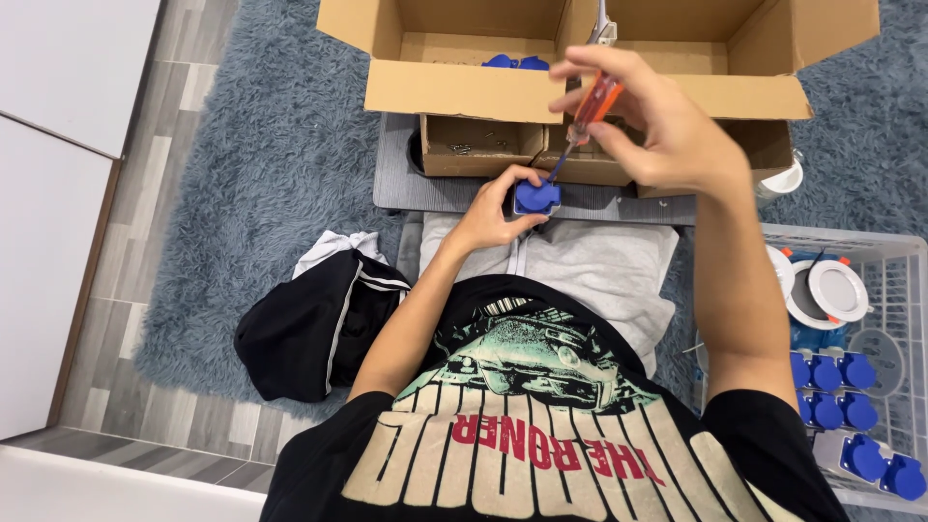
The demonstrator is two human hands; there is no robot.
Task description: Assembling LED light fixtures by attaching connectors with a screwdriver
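My left hand (493,211) grips a small blue plastic socket part (537,197) just above my lap, in front of a low grey table (406,184). My right hand (650,118) holds an orange-handled screwdriver (592,104) upright and tilted, its tip pointing down onto the blue part. Both hands are closed on what they hold.
Two open cardboard boxes (454,89) stand on the grey table, one with blue parts inside. A white wire basket (870,338) at right holds several blue sockets and round white fittings. A black garment (309,329) lies on the shaggy blue-grey rug at left.
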